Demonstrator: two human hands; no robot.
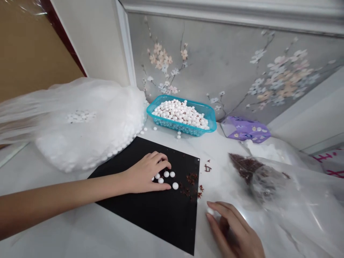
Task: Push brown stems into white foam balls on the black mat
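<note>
My left hand rests on a black sheet, its thumb and fingers spread around several small white balls. Its fingers are apart; whether the palm touches any ball is hidden. One white ball lies just beyond the thumb tip. At the lower right, my right hand pinches a single white ball between thumb and index finger, close to the sheet's right edge. Small reddish-brown bits are scattered on the sheet between both hands.
A blue basket heaped with white balls stands against the floral wall panel. To the left bulges a clear bag of white balls. On the right lie a purple packet and a plastic bag with reddish-brown pieces.
</note>
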